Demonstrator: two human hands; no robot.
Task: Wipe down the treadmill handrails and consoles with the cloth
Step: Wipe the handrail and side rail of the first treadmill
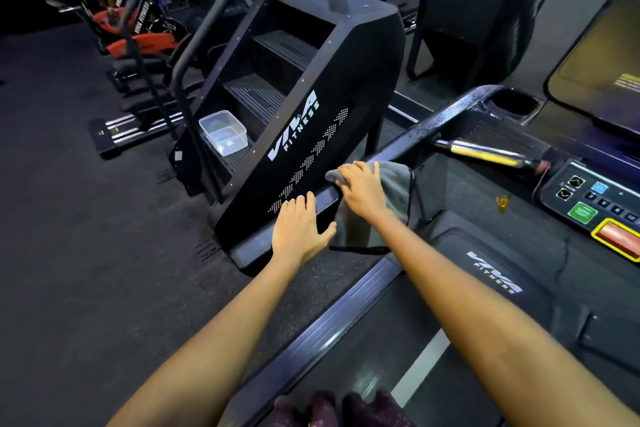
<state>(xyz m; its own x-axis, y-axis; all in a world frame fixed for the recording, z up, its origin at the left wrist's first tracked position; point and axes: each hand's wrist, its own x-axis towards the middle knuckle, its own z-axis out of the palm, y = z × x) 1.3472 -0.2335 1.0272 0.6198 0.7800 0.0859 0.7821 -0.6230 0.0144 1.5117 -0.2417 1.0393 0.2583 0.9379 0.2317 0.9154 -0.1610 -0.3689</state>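
The treadmill's left handrail (408, 140) runs from lower left up to the console (588, 198), its upper part beaded with droplets. A grey cloth (396, 184) is draped over the rail and hangs down its inner side. My right hand (360, 187) presses on the cloth, fingers curled over the rail. My left hand (299, 229) lies flat on the rail's near end with fingers spread, holding nothing. The console has buttons, a green key and a red stop bar.
A black stair-climber machine (311, 107) stands just left of the rail, with a clear plastic tub (225, 132) on a lower step. A yellow-handled tool (485, 151) lies across the console's cross-bar. A cup holder (512, 104), the treadmill belt (485, 288) and more gym machines are around.
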